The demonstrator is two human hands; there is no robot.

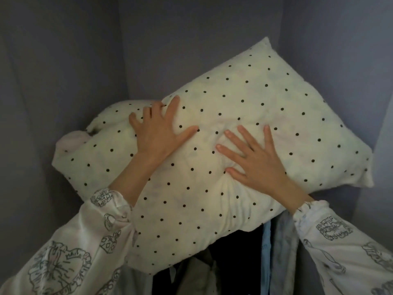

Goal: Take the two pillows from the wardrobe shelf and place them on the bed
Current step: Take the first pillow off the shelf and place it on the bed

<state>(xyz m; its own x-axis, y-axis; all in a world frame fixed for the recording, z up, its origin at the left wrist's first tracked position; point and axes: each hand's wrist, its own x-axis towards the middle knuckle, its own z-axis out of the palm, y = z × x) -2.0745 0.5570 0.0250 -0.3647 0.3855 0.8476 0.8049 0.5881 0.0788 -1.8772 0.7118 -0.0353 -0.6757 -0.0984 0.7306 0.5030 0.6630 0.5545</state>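
Note:
Two cream pillows with black dots lie on the wardrobe shelf. The front pillow (pixel 265 92) is large and tilted, and its near corner hangs off the shelf over the clothes below. The second pillow (pixel 100 150) lies behind it at the left, half hidden, with a pinkish end showing. My left hand (pixel 157 130) rests on the front pillow's upper left edge, fingertips hooked into the gap between the pillows. My right hand (pixel 253 158) presses flat on the middle of the front pillow with its fingers spread, denting the fabric.
Grey-blue wardrobe walls (pixel 63 60) close in at the left, back and right. Below the pillows hang clothes: a dark garment (pixel 234 262) and a light blue one (pixel 265 248). My patterned white sleeves fill both lower corners.

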